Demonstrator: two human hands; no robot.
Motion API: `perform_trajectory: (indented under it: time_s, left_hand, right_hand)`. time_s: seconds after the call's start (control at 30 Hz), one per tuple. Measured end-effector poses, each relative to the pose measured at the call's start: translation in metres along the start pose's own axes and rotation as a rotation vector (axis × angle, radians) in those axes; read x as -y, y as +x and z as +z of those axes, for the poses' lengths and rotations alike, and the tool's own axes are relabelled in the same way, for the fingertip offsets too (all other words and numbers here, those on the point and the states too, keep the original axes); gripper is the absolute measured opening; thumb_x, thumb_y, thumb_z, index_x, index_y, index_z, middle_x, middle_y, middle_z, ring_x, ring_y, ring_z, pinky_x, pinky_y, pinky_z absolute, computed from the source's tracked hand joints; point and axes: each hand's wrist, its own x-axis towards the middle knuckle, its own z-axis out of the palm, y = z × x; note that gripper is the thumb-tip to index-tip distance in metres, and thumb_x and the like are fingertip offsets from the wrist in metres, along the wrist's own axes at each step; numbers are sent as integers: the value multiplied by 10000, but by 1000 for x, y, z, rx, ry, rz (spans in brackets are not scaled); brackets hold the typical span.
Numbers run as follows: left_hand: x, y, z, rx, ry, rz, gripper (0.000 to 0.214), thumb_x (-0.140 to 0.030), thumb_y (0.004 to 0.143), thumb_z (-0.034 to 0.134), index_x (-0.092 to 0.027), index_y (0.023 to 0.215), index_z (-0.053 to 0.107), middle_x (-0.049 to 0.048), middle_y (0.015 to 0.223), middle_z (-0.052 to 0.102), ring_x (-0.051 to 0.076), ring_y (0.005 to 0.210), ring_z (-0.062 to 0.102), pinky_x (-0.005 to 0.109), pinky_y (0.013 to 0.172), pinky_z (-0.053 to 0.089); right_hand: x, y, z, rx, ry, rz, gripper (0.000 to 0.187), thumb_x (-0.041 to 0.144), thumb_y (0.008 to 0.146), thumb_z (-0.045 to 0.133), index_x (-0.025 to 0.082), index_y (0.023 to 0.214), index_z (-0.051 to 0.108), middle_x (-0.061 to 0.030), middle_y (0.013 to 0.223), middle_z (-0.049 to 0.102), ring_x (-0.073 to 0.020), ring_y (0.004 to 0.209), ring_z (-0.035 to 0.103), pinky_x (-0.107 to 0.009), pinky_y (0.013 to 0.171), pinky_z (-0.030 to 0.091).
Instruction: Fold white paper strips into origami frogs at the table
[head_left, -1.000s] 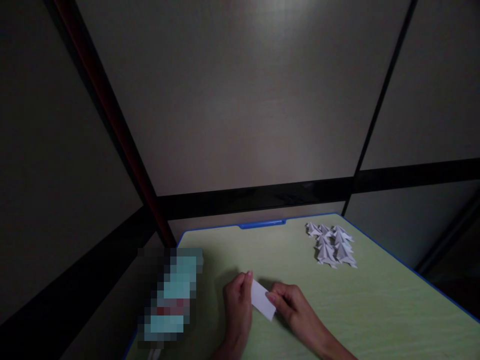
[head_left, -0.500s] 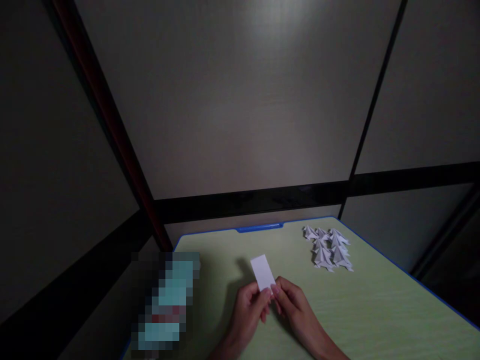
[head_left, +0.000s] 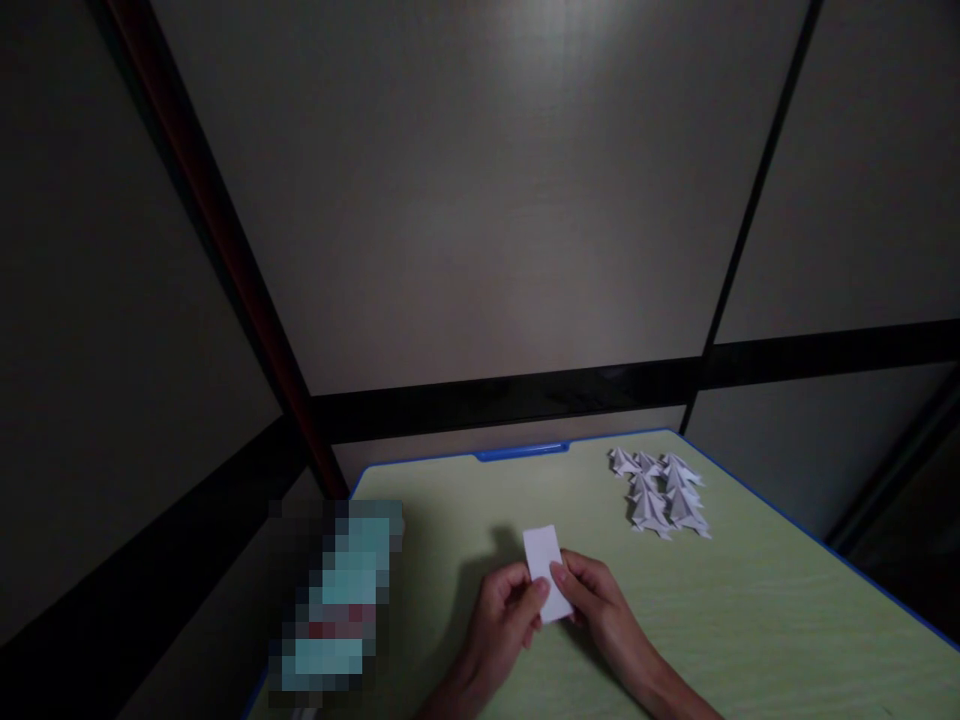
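A small white rectangle of paper, seemingly folded, is held between my two hands above the table. My left hand pinches its left edge, with the thumb on the face toward me and the fingers behind. At the right edge, my right hand pinches it the same way, thumb on the front. The fingers behind the paper are partly hidden. Several white folded-paper figures sit grouped at the table's back right, apart from my hands.
The pale green table has a blue rim and a blue recessed tray at its far edge. A pixelated teal object stands at the left. Panelled doors rise just behind the table.
The paper has become more upright and shifted slightly right and down between my hands. My thumbs have moved apart, from its lower end to its two side edges.
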Motion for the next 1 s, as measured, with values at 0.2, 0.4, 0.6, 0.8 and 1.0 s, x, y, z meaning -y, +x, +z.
perform_trajectory:
  time_s: [0.2,0.4,0.6,0.8,1.0]
  left_hand:
    - [0,0,-1,-137,-90,66,287,-396,583,563,-112,618,537,-17,501,469,82,451,386,180,409,297]
    - [5,0,0,-220,-107,22,368,-482,595,503,-137,483,437,-48,432,362,69,409,321,178,369,255]
    - [2,1,-1,-313,-61,7,387,-500,600,473,-165,441,363,-64,404,308,68,394,295,183,361,229]
    - [-4,1,-6,-319,97,164,394,-445,611,489,-173,397,301,-70,403,256,62,408,256,186,382,206]
    - [-8,0,0,-150,-45,32,394,-527,560,495,-169,447,375,-76,377,320,50,344,278,176,341,204]
  right_hand:
    - [-6,-2,-2,72,-15,53,340,427,661,502,108,546,528,42,452,385,-63,413,277,-189,399,182]
    - [-7,-4,-2,172,-71,32,351,407,696,470,101,532,524,48,441,349,-52,397,237,-190,381,147]
    - [-6,-6,-6,273,-96,38,345,384,721,444,112,516,502,55,428,348,-47,383,233,-196,378,136]
    - [-5,-6,-5,140,-134,-4,290,328,607,597,138,475,420,75,427,326,-45,399,263,-180,383,172]
    - [0,-7,-5,2,62,51,252,346,591,611,130,597,480,67,411,441,-23,311,268,-165,334,144]
